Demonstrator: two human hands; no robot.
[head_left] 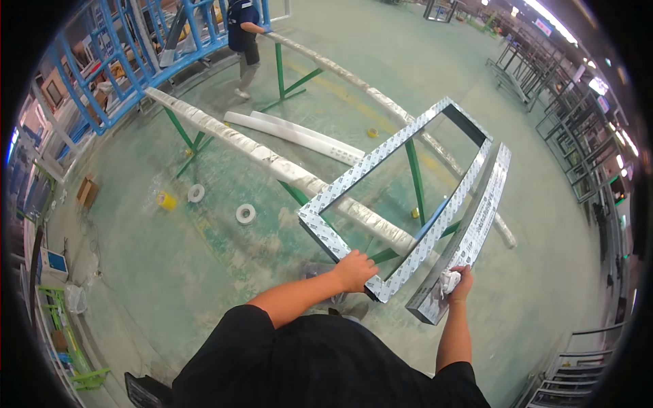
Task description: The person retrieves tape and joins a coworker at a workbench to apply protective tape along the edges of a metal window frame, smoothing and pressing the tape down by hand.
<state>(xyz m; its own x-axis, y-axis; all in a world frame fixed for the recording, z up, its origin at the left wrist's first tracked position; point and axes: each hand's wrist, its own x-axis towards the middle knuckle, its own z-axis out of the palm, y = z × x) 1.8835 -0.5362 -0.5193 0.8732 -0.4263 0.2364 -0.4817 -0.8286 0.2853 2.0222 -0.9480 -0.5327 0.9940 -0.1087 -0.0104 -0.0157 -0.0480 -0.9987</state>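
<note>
A rectangular metal window frame (354,178) wrapped in white printed film lies across two padded green trestle rails. My left hand (354,270) grips its near edge, close to the near corner. Beside it on the right lies a long film-wrapped metal bar (476,221). My right hand (457,282) presses a crumpled white cloth (449,280) against the near end of that bar.
Padded rails on green legs (231,139) run across the floor. Two white wrapped profiles (299,134) lie on the floor, with tape rolls (245,214) nearby. A person (243,34) stands by a blue rack (122,61) at the back. Dark frame racks (578,136) line the right.
</note>
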